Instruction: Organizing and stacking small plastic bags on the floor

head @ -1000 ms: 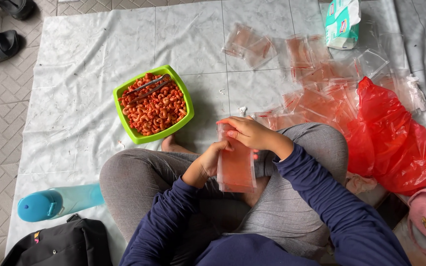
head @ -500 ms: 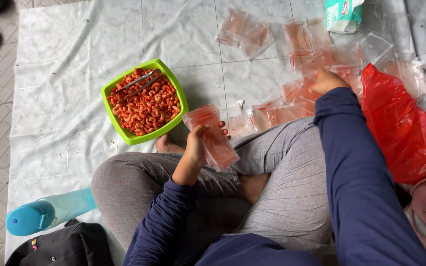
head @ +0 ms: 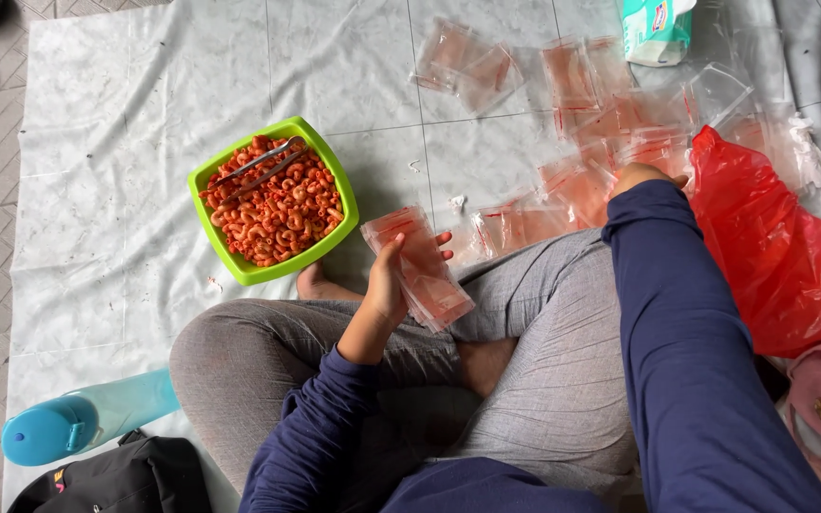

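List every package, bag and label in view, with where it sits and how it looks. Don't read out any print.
Pouch stack: in the left hand, small clear flat pouches tinted red.
Loose pouches: scattered on the sheet ahead, clear with red tint; the right hand reaches among them.
Red bag: right side, crumpled plastic.
Carton: top edge, teal and white, with a label.

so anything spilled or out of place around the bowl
Nothing much. The green bowl sits level with the red snacks and tongs inside. A few small red specks mark the sheet beside it. The filled bags lie loosely scattered, not spilled.
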